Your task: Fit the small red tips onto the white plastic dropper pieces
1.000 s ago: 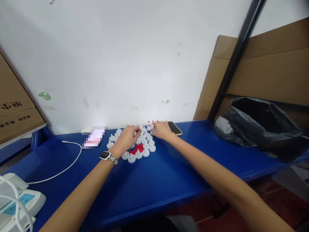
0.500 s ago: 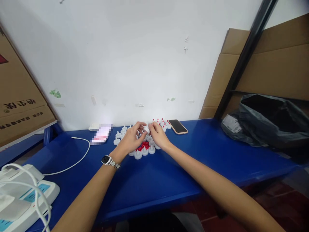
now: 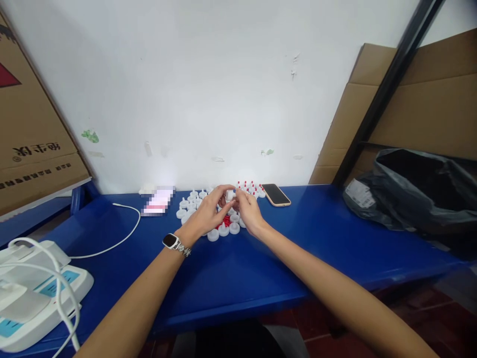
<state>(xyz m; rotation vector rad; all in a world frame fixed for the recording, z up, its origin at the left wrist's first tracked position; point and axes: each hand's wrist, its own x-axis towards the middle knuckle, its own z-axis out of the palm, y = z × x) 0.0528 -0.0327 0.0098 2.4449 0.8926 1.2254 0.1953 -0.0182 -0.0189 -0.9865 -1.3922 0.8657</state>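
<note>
Both hands [image 3: 230, 211] pinch a white cap [image 3: 229, 195]

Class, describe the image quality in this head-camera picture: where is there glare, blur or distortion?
Head view: a bright glare patch on the wall above a pixelated block; the black post leans from wide-angle distortion; the white caps by the hands look small and soft.

on the table [image 3: 261, 268], a cluster of caps [image 3: 208, 214] sat near the wall [image 3: 208, 89], with a phone [image 3: 276, 194] just to its right, a cable [image 3: 112, 238] to its left, a bag [image 3: 417, 194] far right and a box [image 3: 33, 144] far left.
</note>
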